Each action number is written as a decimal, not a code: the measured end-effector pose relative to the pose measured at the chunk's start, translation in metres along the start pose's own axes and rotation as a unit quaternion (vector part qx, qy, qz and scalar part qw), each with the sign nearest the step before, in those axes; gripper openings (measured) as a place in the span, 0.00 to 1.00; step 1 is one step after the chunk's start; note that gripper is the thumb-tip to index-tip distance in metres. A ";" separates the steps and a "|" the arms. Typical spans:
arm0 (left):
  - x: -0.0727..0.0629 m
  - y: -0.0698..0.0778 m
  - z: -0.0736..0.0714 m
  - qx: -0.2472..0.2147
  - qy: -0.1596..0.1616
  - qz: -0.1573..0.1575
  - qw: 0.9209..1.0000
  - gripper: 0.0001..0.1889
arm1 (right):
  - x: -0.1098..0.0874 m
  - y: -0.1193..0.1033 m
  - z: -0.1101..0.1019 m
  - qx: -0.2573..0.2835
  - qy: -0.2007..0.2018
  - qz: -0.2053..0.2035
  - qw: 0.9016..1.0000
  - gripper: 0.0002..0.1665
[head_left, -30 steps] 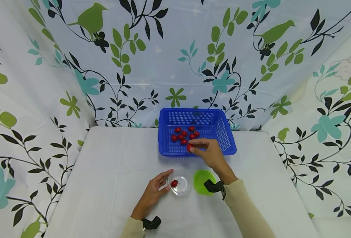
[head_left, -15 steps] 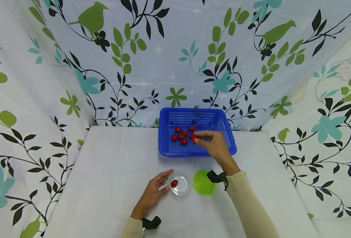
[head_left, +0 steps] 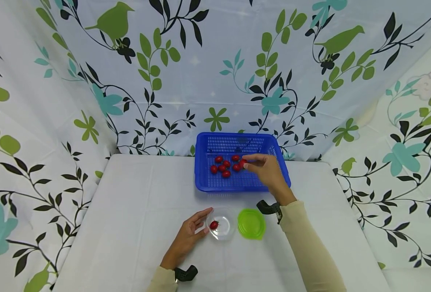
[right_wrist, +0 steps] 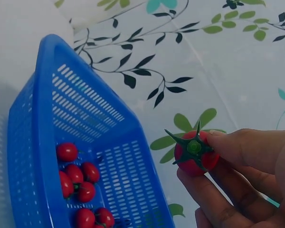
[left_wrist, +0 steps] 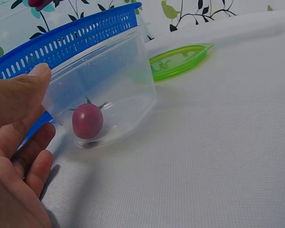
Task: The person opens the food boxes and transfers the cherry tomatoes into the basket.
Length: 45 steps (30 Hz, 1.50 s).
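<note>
My right hand (head_left: 268,172) is over the blue basket (head_left: 200,184) in the head view. In the right wrist view, thumb and fingers pinch a red cherry tomato (right_wrist: 195,152) by its sides, its green star-shaped stem end facing the camera. Several more cherry tomatoes (right_wrist: 87,192) lie in the basket. My left hand (head_left: 187,233) holds the left side of a small clear plastic container (left_wrist: 118,71), thumb tip at its rim and fingers bent around the wall. A single cherry tomato (left_wrist: 88,121) sits on the container's bottom, its green stem end upward.
A lime green lid (head_left: 251,224) with a small tab lies flat just right of the container. The white-covered table (head_left: 146,194) meets a leaf-printed curtain (head_left: 186,81) behind the basket. Black wrist mounts (head_left: 187,273) sit on both wrists.
My right hand has moved right and farther back over the basket, carrying the pinched cherry tomato toward the right of the others. The left hand and container have stayed put.
</note>
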<state>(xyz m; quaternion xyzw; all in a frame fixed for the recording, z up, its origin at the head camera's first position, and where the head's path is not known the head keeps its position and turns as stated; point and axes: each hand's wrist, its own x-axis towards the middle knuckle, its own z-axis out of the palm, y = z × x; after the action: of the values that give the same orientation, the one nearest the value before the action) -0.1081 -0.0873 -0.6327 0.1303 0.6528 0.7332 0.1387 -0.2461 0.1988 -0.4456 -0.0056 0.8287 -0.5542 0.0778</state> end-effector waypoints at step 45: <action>-0.001 0.002 0.000 -0.006 0.002 -0.007 1.000 0.30 | 0.091 0.038 -0.021 -0.048 -0.013 0.067 0.996 0.17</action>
<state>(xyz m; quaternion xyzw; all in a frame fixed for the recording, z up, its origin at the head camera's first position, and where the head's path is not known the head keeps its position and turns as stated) -0.1077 -0.0882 -0.6304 0.1235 0.6497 0.7363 0.1435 -0.3358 0.2239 -0.4841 0.0390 0.8518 -0.5070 0.1257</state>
